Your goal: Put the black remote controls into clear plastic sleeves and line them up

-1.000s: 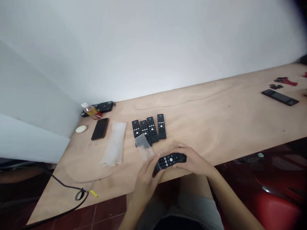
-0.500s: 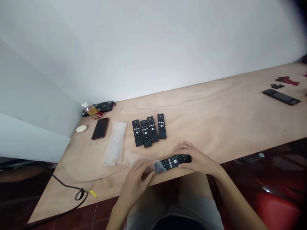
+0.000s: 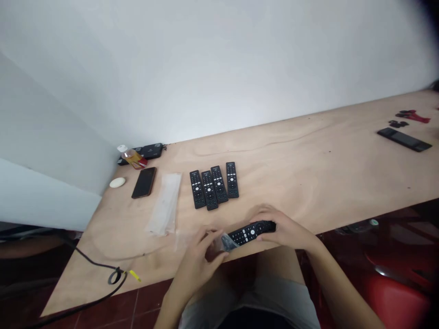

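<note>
A black remote control (image 3: 248, 233) is held above the front edge of the wooden table, its left end inside a clear plastic bag (image 3: 229, 242). My right hand (image 3: 283, 228) grips the remote's right end, thumb below and fingers above. The mouth of the bag is pinched by my left hand (image 3: 202, 256) around the remote's left end. Several more black remotes (image 3: 210, 189) lie side by side farther back. To their left rests a stack of clear plastic bags (image 3: 165, 203).
At the left stand a bottle (image 3: 133, 158) and a black box (image 3: 152, 151), near a phone (image 3: 144, 183) and a cream-coloured round object (image 3: 117, 183). A black cable (image 3: 92, 262) crosses the front left corner. Far right lie a dark flat device (image 3: 404, 139) and red-handled pliers (image 3: 416, 116).
My left hand has drawn the bag slightly farther over the remote's end and shifted a little right. My right hand still grips the other end.
</note>
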The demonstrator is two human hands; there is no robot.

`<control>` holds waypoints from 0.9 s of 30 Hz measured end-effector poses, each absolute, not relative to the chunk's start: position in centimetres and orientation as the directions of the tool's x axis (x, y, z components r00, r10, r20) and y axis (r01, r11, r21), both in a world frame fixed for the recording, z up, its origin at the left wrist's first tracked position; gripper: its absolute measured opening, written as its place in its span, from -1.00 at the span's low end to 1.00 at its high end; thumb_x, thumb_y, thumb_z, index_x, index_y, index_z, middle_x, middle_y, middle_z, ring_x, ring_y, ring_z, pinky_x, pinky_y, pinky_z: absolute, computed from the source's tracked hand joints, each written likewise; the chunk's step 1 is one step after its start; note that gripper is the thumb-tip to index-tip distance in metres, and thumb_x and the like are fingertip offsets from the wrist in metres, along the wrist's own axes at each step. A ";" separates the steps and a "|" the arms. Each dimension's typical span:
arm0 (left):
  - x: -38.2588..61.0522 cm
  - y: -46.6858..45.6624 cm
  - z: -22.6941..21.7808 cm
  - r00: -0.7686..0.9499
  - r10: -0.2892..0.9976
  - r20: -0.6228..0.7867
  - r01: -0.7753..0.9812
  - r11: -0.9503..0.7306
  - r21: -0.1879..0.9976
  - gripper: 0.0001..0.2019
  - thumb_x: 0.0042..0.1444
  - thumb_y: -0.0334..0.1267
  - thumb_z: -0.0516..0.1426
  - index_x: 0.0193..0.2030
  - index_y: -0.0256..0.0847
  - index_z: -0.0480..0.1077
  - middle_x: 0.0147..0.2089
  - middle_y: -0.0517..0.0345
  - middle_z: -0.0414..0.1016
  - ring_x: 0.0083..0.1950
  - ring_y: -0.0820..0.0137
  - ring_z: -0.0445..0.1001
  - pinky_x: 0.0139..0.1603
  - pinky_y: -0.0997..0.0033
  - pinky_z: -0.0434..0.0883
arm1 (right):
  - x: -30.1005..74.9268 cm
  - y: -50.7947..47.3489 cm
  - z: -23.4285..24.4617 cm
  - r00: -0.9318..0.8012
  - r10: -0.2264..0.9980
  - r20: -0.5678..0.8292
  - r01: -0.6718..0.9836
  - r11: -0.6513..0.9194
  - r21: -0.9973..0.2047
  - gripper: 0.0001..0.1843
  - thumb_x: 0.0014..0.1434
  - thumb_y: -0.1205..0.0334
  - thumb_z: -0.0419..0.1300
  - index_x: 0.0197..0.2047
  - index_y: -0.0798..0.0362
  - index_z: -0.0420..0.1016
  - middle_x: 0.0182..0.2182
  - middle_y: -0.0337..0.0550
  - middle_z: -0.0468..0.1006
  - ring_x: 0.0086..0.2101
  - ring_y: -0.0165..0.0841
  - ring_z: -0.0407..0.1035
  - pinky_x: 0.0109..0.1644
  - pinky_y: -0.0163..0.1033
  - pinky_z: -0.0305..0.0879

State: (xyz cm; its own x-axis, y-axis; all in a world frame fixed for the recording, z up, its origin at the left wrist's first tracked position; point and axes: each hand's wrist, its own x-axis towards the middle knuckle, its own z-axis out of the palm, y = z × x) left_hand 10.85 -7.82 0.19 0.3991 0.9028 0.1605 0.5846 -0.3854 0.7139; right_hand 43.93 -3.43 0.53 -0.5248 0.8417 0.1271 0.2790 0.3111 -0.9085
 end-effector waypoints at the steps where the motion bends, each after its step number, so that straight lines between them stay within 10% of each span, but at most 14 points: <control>1: 10.9 -7.7 0.1 0.405 0.900 0.164 0.589 -0.394 0.706 -0.56 0.27 -0.34 0.37 0.27 0.00 0.54 0.12 0.02 0.61 -0.03 0.22 0.64 -0.02 0.20 0.66 | 43.8 -3.4 0.5 -0.529 0.840 0.126 0.282 0.313 -0.907 -0.61 0.31 0.05 0.51 0.18 -0.20 0.70 0.18 -0.08 0.62 0.25 0.00 0.42 0.44 0.15 0.30; 21: 12.1 -7.5 -1.0 0.226 0.924 0.308 0.681 -0.376 0.629 -0.57 0.27 -0.22 0.40 0.24 -0.03 0.49 0.11 0.03 0.61 0.16 0.09 0.54 0.19 0.03 0.54 | 42.6 -3.1 -0.3 -0.496 0.859 0.129 0.320 0.318 -0.892 -0.60 0.33 0.23 0.46 0.21 -0.17 0.69 0.13 -0.07 0.63 0.20 -0.05 0.46 0.40 0.12 0.39; 27: 12.8 -7.7 0.6 0.107 0.954 0.279 0.649 -0.279 0.707 -0.82 0.33 -0.11 0.33 -0.12 -0.10 0.46 -0.19 0.15 0.54 -0.16 0.25 0.55 -0.11 0.26 0.50 | 42.2 -4.5 0.8 -0.453 0.877 0.157 0.402 0.358 -0.843 -0.53 0.39 0.26 0.40 0.32 -0.24 0.63 0.16 -0.08 0.61 0.19 -0.08 0.46 0.35 0.04 0.43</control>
State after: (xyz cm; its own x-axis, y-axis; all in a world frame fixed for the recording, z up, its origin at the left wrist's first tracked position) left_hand 12.77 -7.74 0.59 0.1066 0.9544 0.2789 0.6494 -0.2793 0.7073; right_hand 42.25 -4.51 0.83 -0.4532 0.8774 0.1571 0.4017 0.3584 -0.8427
